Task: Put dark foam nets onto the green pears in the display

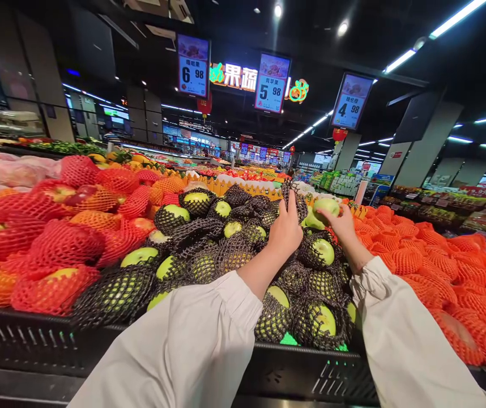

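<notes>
Over the pile of green apples, my right hand (345, 228) grips a bare green apple (326, 207) between thumb and fingers. My left hand (286, 231) is closed on a black foam fruit net (295, 199), its fingers pointing up and away from me. The net stands just left of the held apple and partly behind my fingers. Another bare green apple (312, 220) lies under the one I hold. Around and below both hands sit several green apples in black nets, such as a netted green apple (323, 253) under my right wrist.
Red-netted apples (64, 241) fill the left side, and orange-netted fruit (421, 258) fills the right. A black slotted crate edge (306, 371) runs along the front. Price screens (272, 85) hang overhead. Packaged goods on shelves (447, 209) stand at the far right.
</notes>
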`<state>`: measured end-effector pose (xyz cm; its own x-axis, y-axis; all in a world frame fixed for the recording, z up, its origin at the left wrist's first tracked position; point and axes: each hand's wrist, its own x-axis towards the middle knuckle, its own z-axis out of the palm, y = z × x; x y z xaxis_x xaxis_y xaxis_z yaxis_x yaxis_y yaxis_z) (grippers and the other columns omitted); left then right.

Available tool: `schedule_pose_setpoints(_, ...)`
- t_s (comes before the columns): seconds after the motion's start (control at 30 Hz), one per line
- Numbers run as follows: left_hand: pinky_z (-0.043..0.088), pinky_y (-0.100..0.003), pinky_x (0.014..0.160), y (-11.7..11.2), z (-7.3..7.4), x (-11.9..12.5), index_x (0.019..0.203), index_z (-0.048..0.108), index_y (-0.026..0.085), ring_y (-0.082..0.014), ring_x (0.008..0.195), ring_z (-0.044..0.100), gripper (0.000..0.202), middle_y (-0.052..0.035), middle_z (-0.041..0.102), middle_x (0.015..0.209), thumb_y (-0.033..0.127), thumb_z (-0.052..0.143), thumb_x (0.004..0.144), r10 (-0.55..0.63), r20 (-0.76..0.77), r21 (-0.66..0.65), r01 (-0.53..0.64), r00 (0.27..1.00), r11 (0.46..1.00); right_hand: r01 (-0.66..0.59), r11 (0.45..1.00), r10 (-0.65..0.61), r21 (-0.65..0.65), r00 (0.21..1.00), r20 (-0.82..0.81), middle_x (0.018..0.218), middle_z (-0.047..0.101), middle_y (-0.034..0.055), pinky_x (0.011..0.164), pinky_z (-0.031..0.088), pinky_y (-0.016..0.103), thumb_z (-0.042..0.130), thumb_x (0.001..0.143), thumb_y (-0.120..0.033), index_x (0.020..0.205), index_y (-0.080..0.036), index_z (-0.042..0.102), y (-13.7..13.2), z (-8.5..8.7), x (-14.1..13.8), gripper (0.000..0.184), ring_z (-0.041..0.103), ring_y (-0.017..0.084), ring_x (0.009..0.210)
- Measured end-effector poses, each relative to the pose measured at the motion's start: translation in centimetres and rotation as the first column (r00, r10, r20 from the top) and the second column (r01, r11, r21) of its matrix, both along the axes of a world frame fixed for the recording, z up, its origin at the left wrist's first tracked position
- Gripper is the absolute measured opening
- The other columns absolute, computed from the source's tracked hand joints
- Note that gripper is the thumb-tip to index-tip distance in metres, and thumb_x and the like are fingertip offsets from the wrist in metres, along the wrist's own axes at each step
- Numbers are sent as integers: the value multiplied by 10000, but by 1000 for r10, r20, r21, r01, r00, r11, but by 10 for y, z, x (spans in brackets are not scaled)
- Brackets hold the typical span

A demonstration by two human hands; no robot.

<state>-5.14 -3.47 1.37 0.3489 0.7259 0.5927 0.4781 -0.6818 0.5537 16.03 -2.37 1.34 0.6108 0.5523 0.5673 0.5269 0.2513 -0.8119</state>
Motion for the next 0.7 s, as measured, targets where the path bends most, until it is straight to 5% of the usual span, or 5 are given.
schedule_pose_setpoints(0.1,517,-379,830,2,0,-1,1560,227,203,-307,1033,678,773,-202,583,1358,76,493,845,57,26,-23,-57,998,998,-200,933,255,299,954,-158,1006,657,50,603,587,305,789,531,-561,1007,-221,565,-12,14,-17,627,672,224,861)
schedule_pose_setpoints(0.23,504,-381,794,4,1,-2,1393,452,202,-325,961,690,550,-159,722,1033,139,562,858,134,91,-119,-123,987,985,-420,786,588,454,733,-341,800,685,29,503,595,312,657,542,-645,974,-223,601,-24,24,-40,606,708,243,744)
schedule_pose_setpoints(0.43,497,-357,806,6,1,-3,1154,483,226,-269,896,689,342,-77,738,994,122,586,845,57,421,-180,22,905,983,-477,724,678,498,625,-387,899,734,26,551,628,367,643,538,-566,1052,-250,607,-27,20,-48,604,729,251,744)
schedule_pose_setpoints(0.7,433,-331,1053,13,-4,4,1095,553,196,-221,1189,599,460,-101,659,1225,-63,495,718,-115,461,6,126,880,992,-555,711,702,432,598,-387,859,730,5,628,629,371,635,584,-578,981,-288,608,-23,14,-42,493,718,261,885)
